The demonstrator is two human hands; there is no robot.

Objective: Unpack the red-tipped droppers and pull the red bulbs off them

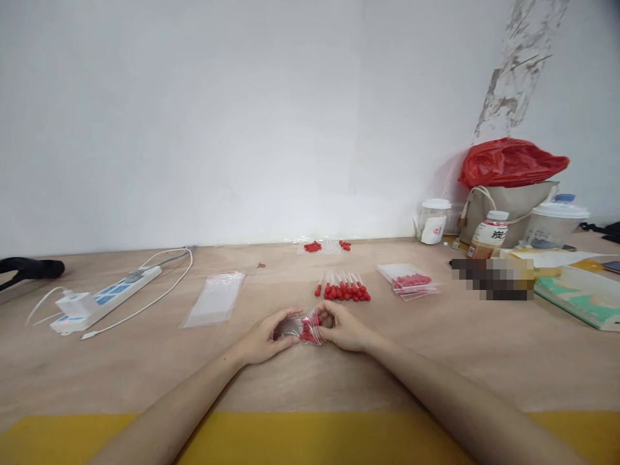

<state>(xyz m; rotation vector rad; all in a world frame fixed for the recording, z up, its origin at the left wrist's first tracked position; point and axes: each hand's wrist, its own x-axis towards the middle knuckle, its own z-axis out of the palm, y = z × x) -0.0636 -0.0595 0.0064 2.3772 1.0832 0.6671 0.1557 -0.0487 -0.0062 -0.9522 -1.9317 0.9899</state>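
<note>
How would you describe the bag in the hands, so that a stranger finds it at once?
On the brown-covered table, find the cluster of loose red-tipped sticks. Just nearer to the person, between the left hand and the right hand, is a clear bag with red pieces inside. Unlike the other bags, only this one is in hand.

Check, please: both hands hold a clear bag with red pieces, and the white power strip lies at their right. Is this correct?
Wrong side: the head view shows the white power strip at the left. Left hand and right hand do hold the clear bag with red pieces.
</note>
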